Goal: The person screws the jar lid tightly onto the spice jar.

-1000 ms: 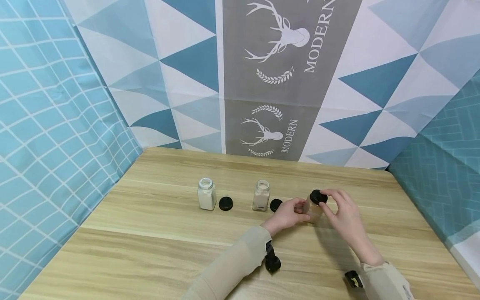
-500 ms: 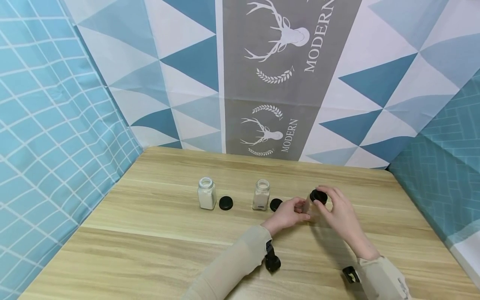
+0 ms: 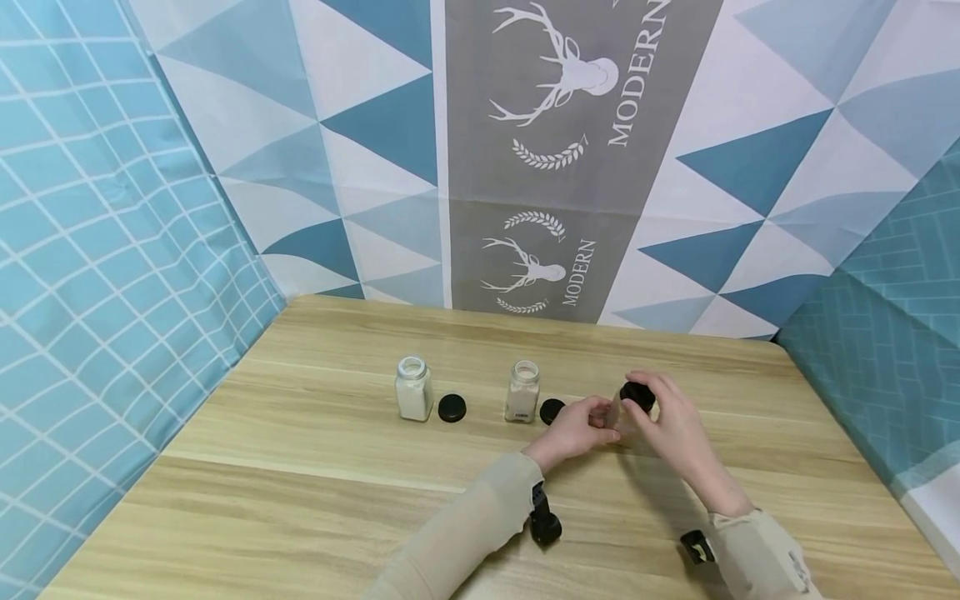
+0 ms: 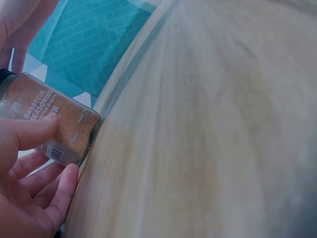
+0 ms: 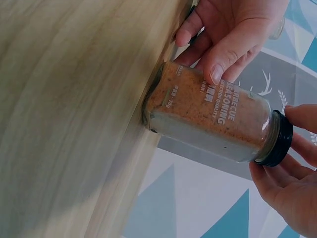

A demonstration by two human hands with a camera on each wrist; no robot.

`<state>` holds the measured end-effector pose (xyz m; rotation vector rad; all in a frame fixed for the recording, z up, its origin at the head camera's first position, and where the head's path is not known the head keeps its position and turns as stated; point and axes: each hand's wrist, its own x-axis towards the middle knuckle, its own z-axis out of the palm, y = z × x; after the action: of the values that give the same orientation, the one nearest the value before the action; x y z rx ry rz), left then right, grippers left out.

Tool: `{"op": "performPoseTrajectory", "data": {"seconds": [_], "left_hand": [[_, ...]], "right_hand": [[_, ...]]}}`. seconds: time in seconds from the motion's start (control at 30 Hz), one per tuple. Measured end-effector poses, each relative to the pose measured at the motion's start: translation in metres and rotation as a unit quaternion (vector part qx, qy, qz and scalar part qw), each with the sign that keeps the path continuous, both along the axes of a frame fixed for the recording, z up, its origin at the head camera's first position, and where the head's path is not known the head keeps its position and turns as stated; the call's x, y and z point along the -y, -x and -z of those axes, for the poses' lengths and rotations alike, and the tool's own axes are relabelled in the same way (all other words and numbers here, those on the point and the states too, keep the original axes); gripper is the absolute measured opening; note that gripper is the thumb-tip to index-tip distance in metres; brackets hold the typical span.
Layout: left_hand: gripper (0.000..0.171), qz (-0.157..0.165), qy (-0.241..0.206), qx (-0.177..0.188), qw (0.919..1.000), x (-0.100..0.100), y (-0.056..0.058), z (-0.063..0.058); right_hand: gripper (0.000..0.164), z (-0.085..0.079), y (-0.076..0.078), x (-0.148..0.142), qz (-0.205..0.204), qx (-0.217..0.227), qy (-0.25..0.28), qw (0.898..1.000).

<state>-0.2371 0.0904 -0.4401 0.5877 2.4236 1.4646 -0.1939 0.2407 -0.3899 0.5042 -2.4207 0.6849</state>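
Observation:
A glass jar of barbecue seasoning (image 5: 198, 111), filled with orange-brown powder, stands upright on the wooden table. My left hand (image 3: 573, 429) grips its body low down, the thumb across the label in the left wrist view. On the jar's neck sits a black lid (image 5: 280, 139), which my right hand (image 3: 678, 429) pinches between thumb and fingers. To the left stand two uncapped glass jars: one with pale beige powder (image 3: 522, 400), one with white powder (image 3: 413, 396). A loose black lid (image 3: 552, 409) lies near my left hand, and another black lid (image 3: 452, 407) lies beside the white-powder jar.
The wooden table (image 3: 300, 492) runs up to a patterned cloth backdrop (image 3: 540, 167) behind the jars. Blue checked cloth (image 3: 97, 250) hangs at the left, teal cloth (image 3: 885, 358) at the right. A black wrist device (image 3: 545, 521) hangs under the left sleeve.
My right hand has turned around the black lid, its fingers and wrist shifting slightly to the left. The left hand and the seasoning jar stay in place.

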Motion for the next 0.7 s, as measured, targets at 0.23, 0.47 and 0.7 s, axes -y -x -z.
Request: {"op": "performPoseTrajectory", "data": {"seconds": [0.23,0.47,0.7], "left_hand": [[0.047,-0.001,-0.005,-0.001,1.0000,-0.001,0.001,0.000],[0.046,0.000,-0.007,0.008,0.9999,-0.001,0.000,-0.001],[0.046,-0.002,-0.009,0.008,0.9999,-0.001,0.000,-0.001]], "right_hand": [[0.034,-0.001,-0.004,-0.003,0.000,-0.004,0.004,1.000],[0.036,0.001,-0.007,-0.007,0.004,-0.021,0.001,1.000],[0.034,0.001,-0.011,-0.009,0.017,-0.025,-0.002,1.000]]}}
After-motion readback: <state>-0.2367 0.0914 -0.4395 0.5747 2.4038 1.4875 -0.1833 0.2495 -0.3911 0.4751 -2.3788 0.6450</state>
